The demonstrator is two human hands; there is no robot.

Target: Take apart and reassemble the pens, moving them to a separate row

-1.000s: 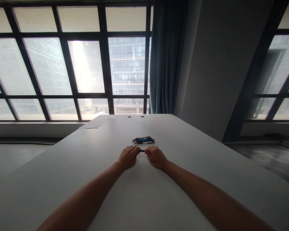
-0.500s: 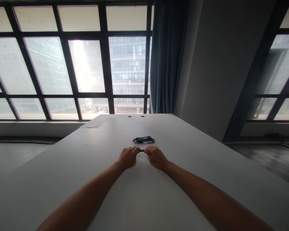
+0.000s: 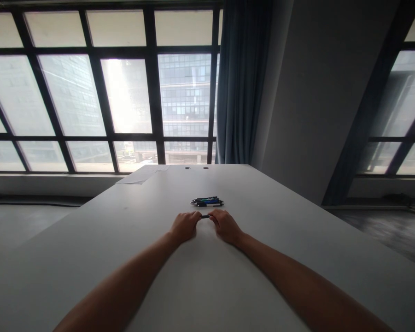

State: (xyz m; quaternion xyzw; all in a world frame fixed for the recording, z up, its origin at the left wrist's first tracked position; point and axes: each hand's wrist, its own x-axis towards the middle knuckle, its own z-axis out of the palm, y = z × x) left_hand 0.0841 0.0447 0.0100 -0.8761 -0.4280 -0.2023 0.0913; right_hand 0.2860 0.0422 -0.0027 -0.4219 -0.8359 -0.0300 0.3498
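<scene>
Room: a dim office corner with tall dark-framed windows (image 3: 124,92), a blue-grey curtain (image 3: 240,83) and a grey wall to the right of it.
Table: a long pale table (image 3: 124,240) running away from the camera toward the windows.
Left hand: the left hand (image 3: 184,226) rests knuckles-up on the table, its grip closed on the left end of a small dark pen.
Right hand: the right hand (image 3: 225,225) lies just beside it, its grip closed on the other end.
Pen: the pen (image 3: 205,216) lies crosswise between the two hands, low over the table, with only a short dark stretch showing between the fingertips.
Pen pile: a small pile of pens (image 3: 207,202), dark and blue, lies on the table just beyond the hands, apart from them.
Paper: a flat sheet of paper (image 3: 138,177) sits near the far left edge of the table.
Far end: two small round holes (image 3: 195,168) show in the tabletop near the windows.
</scene>
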